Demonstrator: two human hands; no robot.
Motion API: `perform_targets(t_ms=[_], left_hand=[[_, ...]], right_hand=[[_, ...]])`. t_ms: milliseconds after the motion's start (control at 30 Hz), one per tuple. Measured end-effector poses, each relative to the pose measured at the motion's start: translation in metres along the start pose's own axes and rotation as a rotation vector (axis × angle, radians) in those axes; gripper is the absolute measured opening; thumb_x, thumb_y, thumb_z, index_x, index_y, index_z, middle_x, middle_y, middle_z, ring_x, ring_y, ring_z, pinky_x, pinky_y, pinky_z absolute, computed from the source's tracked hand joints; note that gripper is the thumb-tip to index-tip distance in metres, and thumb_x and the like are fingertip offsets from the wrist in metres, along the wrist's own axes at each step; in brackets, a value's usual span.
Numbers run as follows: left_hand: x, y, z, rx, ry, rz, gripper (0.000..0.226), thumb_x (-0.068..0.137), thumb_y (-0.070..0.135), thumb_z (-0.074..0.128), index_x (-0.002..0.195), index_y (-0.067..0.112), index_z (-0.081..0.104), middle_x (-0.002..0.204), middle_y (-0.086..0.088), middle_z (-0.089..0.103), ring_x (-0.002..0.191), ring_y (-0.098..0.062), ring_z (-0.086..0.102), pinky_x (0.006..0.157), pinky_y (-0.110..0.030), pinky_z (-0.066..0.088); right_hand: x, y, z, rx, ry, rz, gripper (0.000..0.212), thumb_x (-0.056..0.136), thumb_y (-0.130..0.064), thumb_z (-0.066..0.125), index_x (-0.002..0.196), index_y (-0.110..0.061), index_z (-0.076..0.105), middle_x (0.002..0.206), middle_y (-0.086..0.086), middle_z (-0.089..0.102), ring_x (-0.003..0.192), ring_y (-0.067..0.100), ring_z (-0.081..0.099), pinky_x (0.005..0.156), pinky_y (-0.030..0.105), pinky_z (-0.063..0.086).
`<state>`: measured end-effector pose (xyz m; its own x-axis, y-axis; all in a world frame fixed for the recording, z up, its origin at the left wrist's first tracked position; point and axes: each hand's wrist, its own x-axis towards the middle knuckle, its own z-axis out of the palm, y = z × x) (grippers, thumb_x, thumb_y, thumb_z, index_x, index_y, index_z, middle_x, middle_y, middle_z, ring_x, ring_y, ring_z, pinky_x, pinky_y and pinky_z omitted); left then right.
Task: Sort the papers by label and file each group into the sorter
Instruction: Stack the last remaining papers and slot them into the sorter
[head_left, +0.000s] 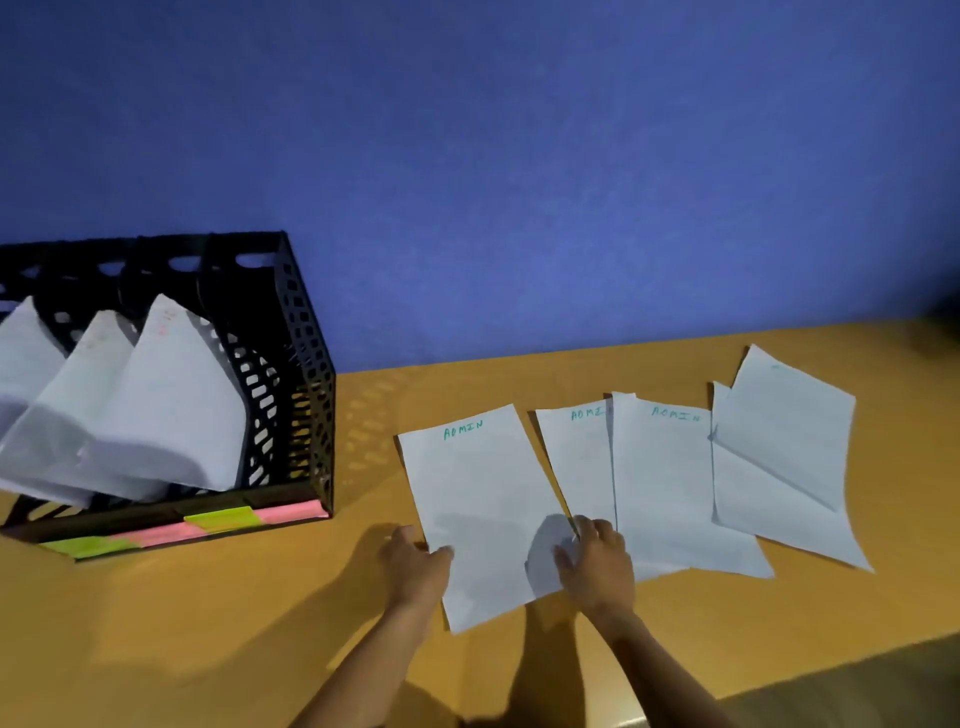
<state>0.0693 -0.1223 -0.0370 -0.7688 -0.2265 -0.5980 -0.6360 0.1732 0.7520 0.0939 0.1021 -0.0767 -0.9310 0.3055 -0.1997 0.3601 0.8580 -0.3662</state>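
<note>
A tan wooden tabletop (208, 623) carries a black mesh sorter (291, 374) at nine o'clock and five white sheets fanned at three o'clock, the leftmost ADMIN sheet (478, 499) nearest the sorter.

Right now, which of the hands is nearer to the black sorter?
Left. The left hand holds the left edge of the nearest ADMIN sheet, beside the sorter. The right hand grips that sheet's right edge, farther away.
</note>
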Motion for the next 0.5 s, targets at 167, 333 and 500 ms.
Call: perform_targets(t_ms=[167,333,500], left_hand=[[-0.006,0.000,0.015,-0.104,0.078,-0.072,0.027,0.082,0.000,0.065,0.097,0.015,0.048,0.098,-0.004,0.045,0.071,-0.023,0.056,0.070,-0.048,0.057],[-0.006,-0.004,0.019,-0.134,0.092,-0.137,0.057,0.084,-0.001,0.065,0.133,0.010,0.039,0.105,-0.013,0.056,0.077,-0.028,0.057,0.068,-0.040,0.054],[-0.006,-0.009,0.018,-0.124,0.075,-0.119,0.059,0.086,-0.001,0.065,0.138,0.009,0.039,0.090,-0.008,0.057,0.077,-0.024,0.055,0.066,-0.035,0.045]], right_hand=[[-0.003,0.011,0.011,-0.005,-0.098,-0.085,0.049,0.095,-0.034,0.056,0.140,-0.021,0.044,0.140,0.000,0.045,0.126,0.022,0.043,0.102,0.032,0.044],[-0.001,0.014,0.013,0.076,-0.113,-0.062,0.050,0.093,-0.025,0.061,0.140,-0.022,0.044,0.141,0.001,0.044,0.128,0.021,0.040,0.100,0.033,0.048],[0.005,0.014,0.009,0.128,-0.164,-0.049,0.062,0.090,-0.019,0.066,0.144,-0.025,0.037,0.141,0.001,0.043,0.129,0.021,0.043,0.096,0.032,0.051]])
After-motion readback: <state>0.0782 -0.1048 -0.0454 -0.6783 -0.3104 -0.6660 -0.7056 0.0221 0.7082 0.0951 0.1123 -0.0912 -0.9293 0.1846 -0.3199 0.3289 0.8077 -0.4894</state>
